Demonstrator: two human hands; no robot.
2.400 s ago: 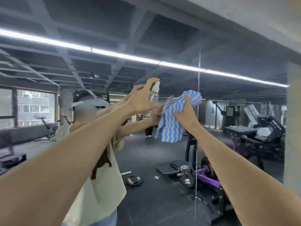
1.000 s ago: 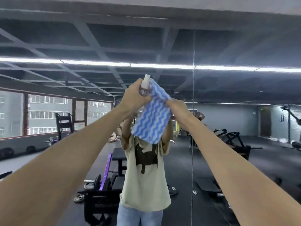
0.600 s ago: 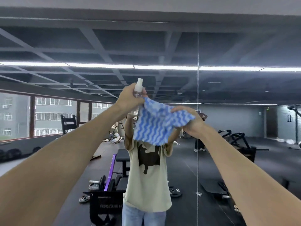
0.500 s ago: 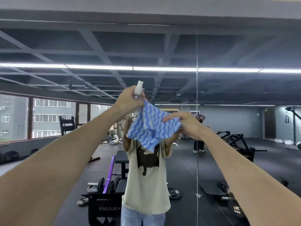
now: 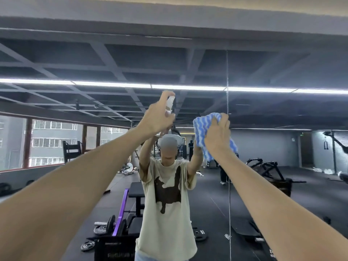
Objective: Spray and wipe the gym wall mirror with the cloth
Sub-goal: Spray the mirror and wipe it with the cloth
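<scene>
My left hand [image 5: 158,119] grips the spray bottle [image 5: 170,103], forefinger on its nozzle, facing the mirror [image 5: 282,110]; my right hand [image 5: 216,136] clutches the cloth [image 5: 202,129] alongside, ready to wipe.

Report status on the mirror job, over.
Left hand grips spray bottle, finger on top. Right hand holds cloth up at mirror. Nothing seen blocking the mirror.
</scene>
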